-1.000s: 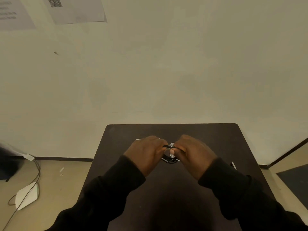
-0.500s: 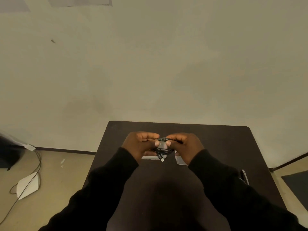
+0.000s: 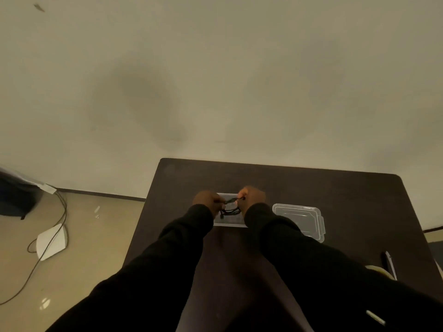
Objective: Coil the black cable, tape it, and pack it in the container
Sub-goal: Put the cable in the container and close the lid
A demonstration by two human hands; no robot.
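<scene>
Two hands meet over the middle of a dark table (image 3: 311, 188), nearer its far edge than its near one. Off the table's left edge, on the floor: a white flat device (image 3: 51, 240) with a thin dark cord trailing from it.

Left hand (image 3: 206, 200): fingers curled in, pinching the left end of the black cable (image 3: 230, 207). Black sleeve runs down toward the near edge.

Cable: thin, black, gathered into a small loose coil of several loops, bunched rather than neat. One strand stretches taut between the two hands; the loops hang just below it. A short end droops at the lower left of the coil. Tape on it cannot be made out; the frame is blurred here.

Container (image 3: 227, 222): clear plastic, rectangular, sitting on the table directly under the coil. Whether the cable touches its floor cannot be told.

Right hand (image 3: 251, 197): fingers closed, pinching the right end of the taut strand, a small dark tip showing at the fingertips.

Right of that, a clear lid (image 3: 299, 220) lies flat, just beside the container. Near the right edge, a pen (image 3: 389, 263).
</scene>
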